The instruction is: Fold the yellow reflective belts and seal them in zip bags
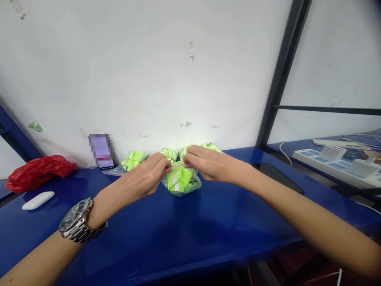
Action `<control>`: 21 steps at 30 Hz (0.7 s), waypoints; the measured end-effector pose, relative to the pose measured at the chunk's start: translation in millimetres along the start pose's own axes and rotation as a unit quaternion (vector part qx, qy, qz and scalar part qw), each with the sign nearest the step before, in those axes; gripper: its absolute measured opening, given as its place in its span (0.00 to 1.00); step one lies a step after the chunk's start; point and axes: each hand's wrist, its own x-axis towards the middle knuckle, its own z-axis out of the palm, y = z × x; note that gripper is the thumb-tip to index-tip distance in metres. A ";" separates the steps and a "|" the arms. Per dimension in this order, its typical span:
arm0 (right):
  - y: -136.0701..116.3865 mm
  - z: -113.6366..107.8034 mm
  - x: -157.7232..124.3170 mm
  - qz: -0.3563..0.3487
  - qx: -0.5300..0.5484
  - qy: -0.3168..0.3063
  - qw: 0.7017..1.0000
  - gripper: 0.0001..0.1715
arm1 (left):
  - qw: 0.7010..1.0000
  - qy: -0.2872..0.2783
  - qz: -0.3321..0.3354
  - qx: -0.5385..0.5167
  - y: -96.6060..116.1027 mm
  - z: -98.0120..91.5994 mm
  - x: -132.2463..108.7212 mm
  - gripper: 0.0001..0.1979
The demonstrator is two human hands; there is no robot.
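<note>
Between my hands hangs a clear zip bag (182, 182) holding a folded neon-yellow reflective vest with pale stripes. My left hand (149, 171), below a metal wristwatch (77, 222), pinches the left end of the bag's top strip. The right end of that strip is pinched by my right hand (208, 162). Red shows along the strip near my left fingers. Behind the hands, more neon-yellow bundles lie along the wall, and one bagged bundle (134, 159) sits left of them. My hands partly hide the bundles at the back.
A phone (102, 151) leans on the wall at the left. Near it are a crumpled red plastic bag (40, 171) and a white oval case (38, 200). A dark flat device (278, 177) lies behind my right forearm. Power strips (336, 163) with plugs and cables are at the right, past a dark post (279, 75).
</note>
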 end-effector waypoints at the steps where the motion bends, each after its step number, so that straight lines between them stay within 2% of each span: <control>1: -0.2 0.1 -0.1 -0.002 -0.004 0.002 1.000 0.11 | 1.000 0.001 -0.002 -0.003 -0.3 0.2 0.0 0.07; 7: -1.6 -1.6 -2.9 0.000 -0.024 0.000 1.000 0.15 | 1.000 -0.015 -0.018 -0.012 -1.2 -0.9 -1.2 0.06; 12: -1.7 1.6 -3.2 -0.018 -0.100 -0.015 0.995 0.16 | 1.000 -0.009 -0.001 0.012 -0.2 -1.8 -0.9 0.07; 17: -2.0 10.4 -1.0 -0.044 -0.161 0.017 0.986 0.17 | 0.999 -0.002 0.018 0.037 0.8 -0.7 -0.8 0.07; 21: -0.4 13.7 -2.0 -0.047 -0.128 0.049 0.989 0.15 | 1.000 -0.009 -0.008 0.003 0.7 -2.0 -1.2 0.06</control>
